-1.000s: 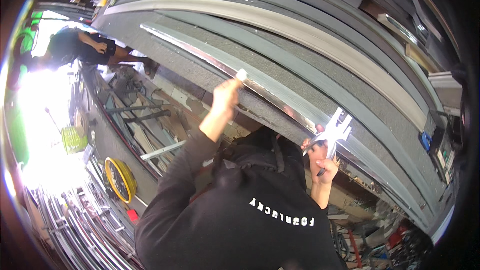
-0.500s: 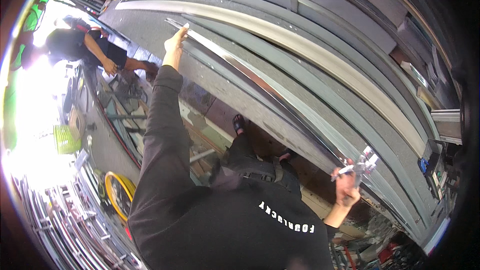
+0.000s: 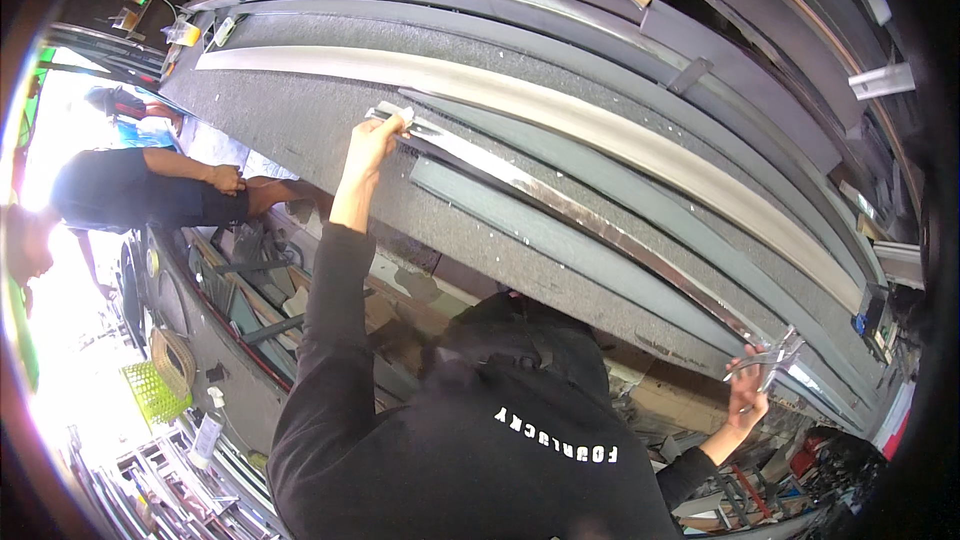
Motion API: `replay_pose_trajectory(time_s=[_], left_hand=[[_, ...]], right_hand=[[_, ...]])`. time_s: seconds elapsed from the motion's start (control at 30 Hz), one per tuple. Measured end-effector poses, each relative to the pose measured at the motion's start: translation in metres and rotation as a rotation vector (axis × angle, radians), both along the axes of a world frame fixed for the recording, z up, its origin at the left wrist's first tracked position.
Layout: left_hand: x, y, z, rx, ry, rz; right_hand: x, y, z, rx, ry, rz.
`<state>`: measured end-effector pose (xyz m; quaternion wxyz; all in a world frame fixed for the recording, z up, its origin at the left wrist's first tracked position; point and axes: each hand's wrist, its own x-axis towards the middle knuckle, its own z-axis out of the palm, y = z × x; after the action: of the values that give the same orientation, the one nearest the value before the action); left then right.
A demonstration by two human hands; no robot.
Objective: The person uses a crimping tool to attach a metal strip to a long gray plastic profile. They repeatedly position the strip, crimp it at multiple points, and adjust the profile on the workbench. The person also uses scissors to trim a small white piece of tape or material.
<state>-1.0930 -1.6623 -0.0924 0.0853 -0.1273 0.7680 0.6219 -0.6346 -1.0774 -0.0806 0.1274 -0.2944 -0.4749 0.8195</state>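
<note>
Left hand (image 3: 368, 148): white bit (image 3: 406, 112) pinched in the fingers, too small to identify. Long shiny strip (image 3: 560, 202): lower-right end hard to trace where right hand (image 3: 746, 392) and silver tool (image 3: 776, 358) overlap it; the tool's exact kind unclear, its grip partly covered by fingers. Black hoodie (image 3: 450, 470) cut by lower edge; wearer's feet hidden. Co-worker (image 3: 150, 188), far left: upper body fading into glare. Metal lengths (image 3: 170, 490), lower left: run out of frame, too crowded to separate. Dark heap (image 3: 845, 455), lower right: contents unreadable.
</note>
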Motion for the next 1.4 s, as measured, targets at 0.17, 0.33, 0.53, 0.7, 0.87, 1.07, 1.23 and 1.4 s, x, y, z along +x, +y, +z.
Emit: replay_pose_trajectory(time_s=[0.17, 0.33, 0.53, 0.7, 0.87, 1.07, 1.23, 1.4], left_hand=[[-0.003, 0.0, -0.006, 0.226, 0.031, -0.009], [-0.005, 0.0, 0.006, 0.292, -0.023, -0.108], [-0.012, 0.008, 0.013, 0.407, -0.087, -0.103], [-0.005, -0.006, 0.016, 0.496, -0.039, -0.27], [0.003, -0.01, 0.018, 0.477, 0.054, -0.311], [0.009, -0.022, 0.015, 0.494, 0.065, -0.421], [0.013, -0.026, 0.015, 0.547, 0.042, -0.41], [0.014, -0.023, 0.025, 0.564, -0.026, -0.35]], right_hand=[[-0.103, -0.093, 0.017, 0.091, -0.004, 0.541], [-0.226, -0.228, 0.026, 0.256, -0.044, 1.039], [-0.305, -0.388, 0.026, -0.142, -0.188, 0.931], [-0.321, -0.462, 0.038, -0.217, -0.264, 0.563], [-0.326, -0.502, 0.046, -0.179, -0.287, 0.346], [-0.327, -0.518, 0.048, -0.178, -0.304, 0.244], [-0.329, -0.523, 0.043, -0.33, -0.299, 0.163], [-0.331, -0.532, 0.038, -0.212, -0.29, 0.152]])
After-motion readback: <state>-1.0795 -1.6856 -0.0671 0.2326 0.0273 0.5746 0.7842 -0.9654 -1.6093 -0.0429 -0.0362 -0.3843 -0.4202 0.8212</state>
